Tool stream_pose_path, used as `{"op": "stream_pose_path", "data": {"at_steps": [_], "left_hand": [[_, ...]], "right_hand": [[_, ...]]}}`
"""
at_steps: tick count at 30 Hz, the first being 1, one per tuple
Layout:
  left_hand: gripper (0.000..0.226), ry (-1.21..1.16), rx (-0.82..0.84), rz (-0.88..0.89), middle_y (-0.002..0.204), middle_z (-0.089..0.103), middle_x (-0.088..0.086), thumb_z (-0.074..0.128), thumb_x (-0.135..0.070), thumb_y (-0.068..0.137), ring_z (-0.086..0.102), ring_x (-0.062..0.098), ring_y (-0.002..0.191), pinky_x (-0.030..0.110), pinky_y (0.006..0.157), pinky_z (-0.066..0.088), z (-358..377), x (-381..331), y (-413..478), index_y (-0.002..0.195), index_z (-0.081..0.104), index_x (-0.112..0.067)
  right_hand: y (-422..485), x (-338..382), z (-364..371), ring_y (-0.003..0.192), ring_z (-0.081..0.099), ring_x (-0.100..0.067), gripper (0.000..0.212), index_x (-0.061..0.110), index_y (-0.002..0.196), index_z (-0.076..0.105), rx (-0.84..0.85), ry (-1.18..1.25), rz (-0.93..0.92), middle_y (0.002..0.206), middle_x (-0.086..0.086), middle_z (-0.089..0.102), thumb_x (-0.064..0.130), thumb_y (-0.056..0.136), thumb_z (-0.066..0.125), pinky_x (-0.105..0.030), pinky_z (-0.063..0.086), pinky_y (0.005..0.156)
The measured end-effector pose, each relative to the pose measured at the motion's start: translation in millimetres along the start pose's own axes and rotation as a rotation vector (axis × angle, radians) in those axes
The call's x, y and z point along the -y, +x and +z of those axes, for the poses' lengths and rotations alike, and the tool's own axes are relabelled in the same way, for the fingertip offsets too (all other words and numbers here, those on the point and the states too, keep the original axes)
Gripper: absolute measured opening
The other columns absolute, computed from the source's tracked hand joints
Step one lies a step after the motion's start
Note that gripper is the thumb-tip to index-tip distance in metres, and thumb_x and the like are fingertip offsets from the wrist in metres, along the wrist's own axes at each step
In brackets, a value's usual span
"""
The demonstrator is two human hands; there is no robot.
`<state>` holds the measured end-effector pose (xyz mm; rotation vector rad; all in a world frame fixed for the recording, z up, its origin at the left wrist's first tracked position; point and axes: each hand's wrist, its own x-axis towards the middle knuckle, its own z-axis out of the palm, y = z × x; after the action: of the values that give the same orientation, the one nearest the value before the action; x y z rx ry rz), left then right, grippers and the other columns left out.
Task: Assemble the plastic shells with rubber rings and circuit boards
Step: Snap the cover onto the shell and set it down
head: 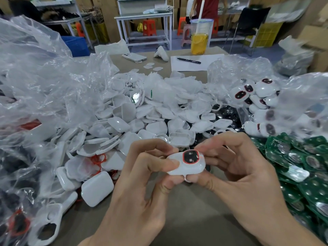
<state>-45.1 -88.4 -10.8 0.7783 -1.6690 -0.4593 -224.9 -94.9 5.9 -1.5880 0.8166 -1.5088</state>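
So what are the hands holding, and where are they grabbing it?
A white plastic shell with a red rubber ring. The left hand pinches its left end, the right hand its right end, thumbs underneath.

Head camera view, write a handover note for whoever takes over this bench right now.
Left hand and right hand both pinch one white shell, with its red ring seated around the dark window.
Empty shells lie piled behind it, green circuit boards at right, and finished units are heaped far right.
Done: that heap. Left: the pile. Whether the held shell has its board is hidden.
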Motion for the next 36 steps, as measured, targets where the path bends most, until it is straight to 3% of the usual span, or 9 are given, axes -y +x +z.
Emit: {"op": "stream_pose_path", "data": {"at_steps": [7, 12, 14, 18, 21, 23, 27, 31, 36], "left_hand": [[0.01, 0.034, 0.024, -0.024, 0.126, 0.053, -0.01, 0.059, -0.04, 0.099, 0.065, 0.028, 0.111, 0.03, 0.09, 0.051, 0, -1, 0, 0.108, 0.054, -0.039], [0.015, -0.018, 0.042, -0.166, 0.116, 0.059, -0.01, 0.062, -0.051, 0.094, 0.068, 0.028, 0.104, 0.03, 0.085, 0.055, 3, -5, 2, 0.106, 0.056, -0.045], [0.019, -0.025, 0.029, -0.24, 0.111, 0.063, -0.009, 0.064, -0.057, 0.089, 0.069, 0.025, 0.096, 0.027, 0.081, 0.054, 2, -5, 3, 0.104, 0.057, -0.047], [0.016, 0.1, 0.053, -0.365, 0.091, 0.072, -0.015, 0.065, -0.053, 0.081, 0.068, 0.003, 0.081, 0.004, 0.068, 0.043, -1, -3, 5, 0.095, 0.06, -0.046], [0.016, 0.132, 0.173, -0.44, 0.092, 0.069, -0.02, 0.071, -0.053, 0.086, 0.068, 0.003, 0.083, 0.008, 0.071, 0.045, -2, -1, 1, 0.096, 0.06, -0.047], [0.018, 0.195, 0.244, -0.445, 0.094, 0.067, -0.024, 0.064, -0.054, 0.085, 0.065, 0.001, 0.088, 0.01, 0.075, 0.044, -4, 0, -2, 0.101, 0.059, -0.047], [0.017, 0.437, 0.32, -0.332, 0.1, 0.056, -0.029, 0.052, -0.058, 0.087, 0.054, -0.01, 0.092, 0.004, 0.08, 0.038, -5, -4, -10, 0.097, 0.057, -0.045], [0.019, 0.495, 0.237, -0.374, 0.094, 0.053, -0.026, 0.054, -0.056, 0.086, 0.05, -0.015, 0.092, 0.001, 0.081, 0.035, 1, -7, -18, 0.097, 0.056, -0.041], [0.014, 0.612, 0.257, -0.319, 0.096, 0.053, -0.017, 0.053, -0.041, 0.091, 0.056, 0.004, 0.089, 0.018, 0.076, 0.045, 12, -19, -18, 0.101, 0.058, -0.033]], "right_hand": [[0, 6, -3, 0.094, 0.072, -0.015, 0.047, 0.034, 0.109, 0.068, 0.038, 0.059, 0.13, 0.105, 0.0, 0.074, 0.044, 0.067, 0.088, -0.021, 0.055, 0.083], [2, 8, -2, 0.07, 0.067, 0.002, 0.017, 0.026, 0.093, 0.076, 0.042, 0.044, 0.238, 0.083, 0.005, 0.074, 0.032, 0.078, 0.079, -0.006, 0.049, 0.064], [3, 7, -4, 0.066, 0.066, -0.002, 0.017, 0.028, 0.092, 0.076, 0.067, 0.028, 0.284, 0.077, -0.001, 0.07, 0.032, 0.076, 0.075, -0.007, 0.048, 0.063], [0, 4, -12, 0.067, 0.066, -0.008, 0.024, 0.041, 0.105, 0.071, 0.194, -0.178, 0.331, 0.077, 0.002, 0.066, 0.046, 0.081, 0.069, -0.019, 0.051, 0.065], [-6, -1, -23, 0.086, 0.061, 0.003, 0.031, 0.06, 0.109, 0.061, 0.318, -0.591, 0.262, 0.098, 0.025, 0.064, 0.064, 0.078, 0.062, -0.01, 0.043, 0.073], [-11, 0, -25, 0.106, 0.05, 0.011, 0.04, 0.06, 0.117, 0.056, 0.421, -0.749, 0.218, 0.115, 0.035, 0.052, 0.066, 0.077, 0.06, -0.002, 0.033, 0.084], [-18, -2, -21, 0.105, 0.047, 0.004, 0.045, 0.044, 0.124, 0.061, 0.448, -0.884, 0.134, 0.112, 0.03, 0.047, 0.062, 0.084, 0.054, -0.012, 0.035, 0.09], [-23, -1, -11, 0.094, 0.058, -0.006, 0.044, 0.031, 0.118, 0.067, 0.375, -0.988, 0.05, 0.104, 0.021, 0.056, 0.055, 0.083, 0.054, -0.024, 0.045, 0.081], [-25, -4, -10, 0.095, 0.061, -0.012, 0.04, 0.024, 0.118, 0.067, 0.344, -0.933, 0.004, 0.104, 0.011, 0.061, 0.045, 0.084, 0.062, -0.025, 0.046, 0.085]]}}
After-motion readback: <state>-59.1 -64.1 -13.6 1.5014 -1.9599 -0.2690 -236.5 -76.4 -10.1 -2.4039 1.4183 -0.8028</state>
